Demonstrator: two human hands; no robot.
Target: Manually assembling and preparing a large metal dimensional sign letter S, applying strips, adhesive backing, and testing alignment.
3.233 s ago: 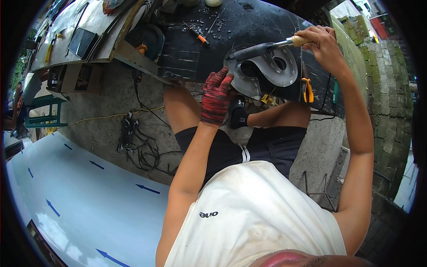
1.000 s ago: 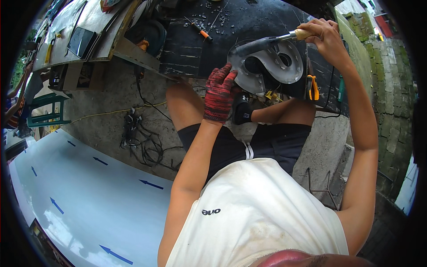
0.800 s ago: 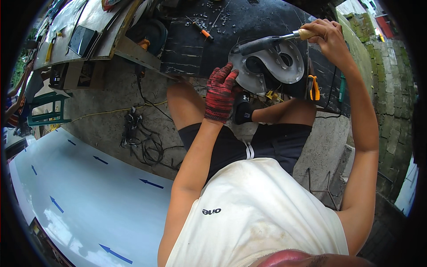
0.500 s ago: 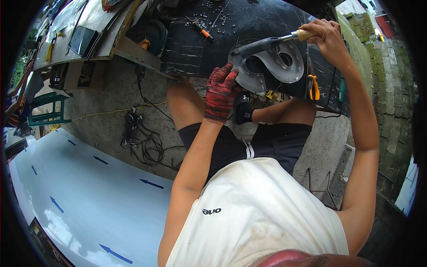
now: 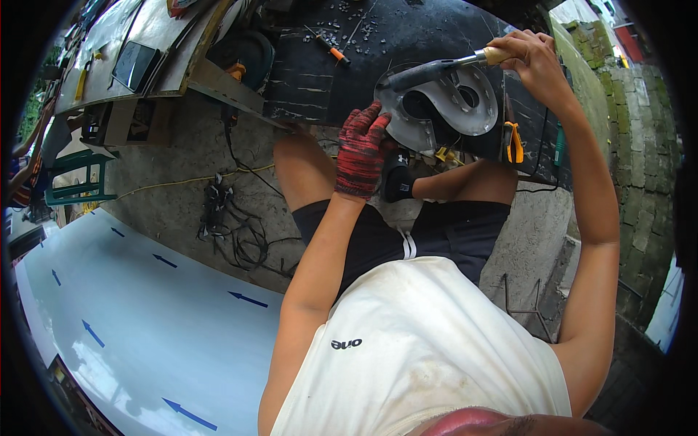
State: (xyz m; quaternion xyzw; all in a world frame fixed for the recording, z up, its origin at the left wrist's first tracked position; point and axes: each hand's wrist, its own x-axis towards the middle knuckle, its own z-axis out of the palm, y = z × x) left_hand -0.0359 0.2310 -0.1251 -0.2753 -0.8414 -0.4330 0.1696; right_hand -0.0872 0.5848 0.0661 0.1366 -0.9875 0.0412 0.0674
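Note:
A grey sheet-metal letter shaped like an S (image 5: 476,120) lies on the dark tabletop in front of me. My right hand (image 5: 529,58) is bare and closed round the wooden handle of a large soldering iron (image 5: 422,75). Its thick dark barrel slants down to the left across the letter, and its tip is by the letter's left end. My left hand (image 5: 360,152), in a red and black knit glove, has its fingers together at the letter's near left edge and seems to grip it; the fingertips are partly hidden. Small pale spots dot the metal.
An orange-handled screwdriver (image 5: 333,49) and scattered small bits (image 5: 363,30) lie farther back on the dark table (image 5: 298,80). Orange-handled pliers (image 5: 514,143) hang at its front edge. A phone (image 5: 136,67) rests on the left bench. Black cables (image 5: 243,236) and a large pale sheet (image 5: 160,320) are below.
The soldering iron's tip has shifted very slightly left along the letter. Both hands have stayed almost in place.

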